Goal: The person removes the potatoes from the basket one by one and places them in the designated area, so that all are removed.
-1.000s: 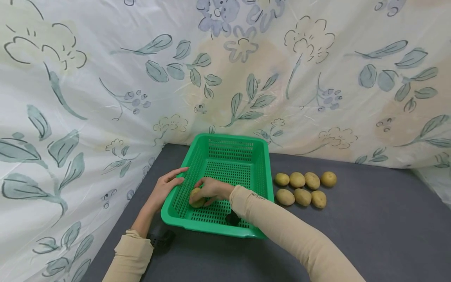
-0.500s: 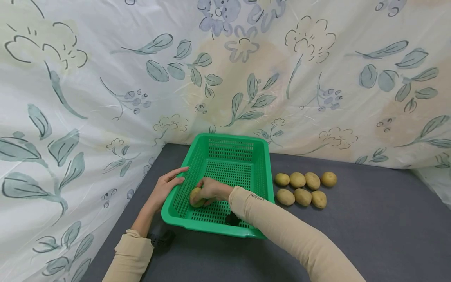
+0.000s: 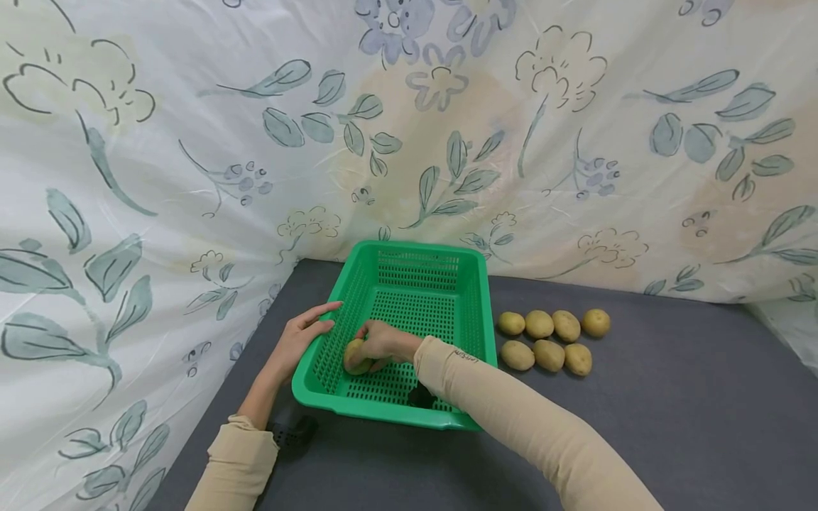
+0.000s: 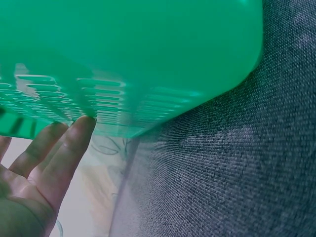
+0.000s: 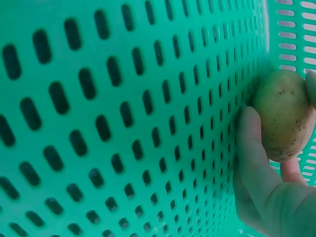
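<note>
A green perforated plastic basket (image 3: 383, 413) stands on the dark grey table. Against its left rim rests my left hand (image 3: 300, 341); the left wrist view shows fairly straight fingers (image 4: 74, 140) touching the basket's slotted outer wall. Inside the basket, near the left wall, my right hand (image 3: 383, 341) grips a yellowish potato (image 3: 355, 357). In the right wrist view, fingers and thumb lie on either side of this potato (image 5: 282, 116), close to the perforated basket wall. The sleeved right forearm crosses over the basket's right front rim and hides part of it.
Several potatoes (image 3: 548, 357) lie in two rows on the table (image 3: 677, 397), to the right of the basket. A flower-printed cloth (image 3: 447, 142) hangs behind the table and along its left side. A black device (image 3: 294, 431) shows by the left wrist.
Both hands, the gripped potato and the basket keep nearly the same places. The head view shifts only very slightly.
</note>
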The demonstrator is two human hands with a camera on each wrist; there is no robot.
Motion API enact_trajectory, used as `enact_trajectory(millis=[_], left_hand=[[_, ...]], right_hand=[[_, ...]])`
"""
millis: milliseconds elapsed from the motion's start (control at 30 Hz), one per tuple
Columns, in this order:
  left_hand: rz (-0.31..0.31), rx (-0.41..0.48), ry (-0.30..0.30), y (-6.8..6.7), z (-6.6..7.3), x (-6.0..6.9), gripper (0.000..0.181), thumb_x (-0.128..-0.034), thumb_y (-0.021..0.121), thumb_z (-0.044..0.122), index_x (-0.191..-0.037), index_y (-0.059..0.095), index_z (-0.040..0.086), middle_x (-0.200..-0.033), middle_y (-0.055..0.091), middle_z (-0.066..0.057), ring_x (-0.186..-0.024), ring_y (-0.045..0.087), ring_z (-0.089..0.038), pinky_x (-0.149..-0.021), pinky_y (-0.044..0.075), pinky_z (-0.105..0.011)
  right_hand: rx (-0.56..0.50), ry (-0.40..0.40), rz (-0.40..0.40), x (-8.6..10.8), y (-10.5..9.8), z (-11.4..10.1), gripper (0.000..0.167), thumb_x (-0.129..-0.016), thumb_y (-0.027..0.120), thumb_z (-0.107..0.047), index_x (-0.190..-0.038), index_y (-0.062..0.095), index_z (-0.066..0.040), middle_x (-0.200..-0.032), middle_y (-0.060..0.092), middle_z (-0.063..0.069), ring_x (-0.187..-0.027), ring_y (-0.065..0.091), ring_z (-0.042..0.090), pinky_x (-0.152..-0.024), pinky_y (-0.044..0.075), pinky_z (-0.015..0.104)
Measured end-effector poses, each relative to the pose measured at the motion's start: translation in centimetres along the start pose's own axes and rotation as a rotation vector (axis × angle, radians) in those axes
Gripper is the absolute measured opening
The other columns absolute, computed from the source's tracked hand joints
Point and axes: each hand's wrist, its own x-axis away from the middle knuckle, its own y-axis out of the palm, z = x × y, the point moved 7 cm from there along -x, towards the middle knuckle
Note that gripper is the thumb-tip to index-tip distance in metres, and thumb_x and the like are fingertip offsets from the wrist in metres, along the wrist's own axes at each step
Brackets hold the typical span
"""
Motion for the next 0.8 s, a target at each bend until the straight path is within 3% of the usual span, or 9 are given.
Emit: enact_trajectory(millis=[500,800], left_hand=[[0.005,-0.021,0.014,-0.11,0.34,0.21,0.044,-0.1012,0.049,0.019,-0.142,0.045,0.003,-0.15,0.031,-0.016,-0.132,0.031,-0.037,-0.101,0.03,-0.056],[-0.006,-0.022,0.011,0.02,0.16,0.04,0.045,-0.1014,0.049,0.02,-0.142,0.044,0.003,-0.15,0.031,-0.015,-0.13,0.034,-0.036,-0.098,0.036,-0.052]], right_hand=[[0.079,-0.047,0.058,0.38,0.4,-0.59,0.041,-0.077,0.08,-0.007,-0.102,0.049,-0.003,-0.094,0.051,0.013,-0.08,0.059,0.025,-0.066,0.055,0.039],[0.037,-0.065,0.009,0.57,0.14,-0.7,0.027,-0.078,0.078,-0.003,-0.093,0.057,0.001,-0.089,0.057,0.013,-0.075,0.06,0.025,-0.067,0.056,0.041]])
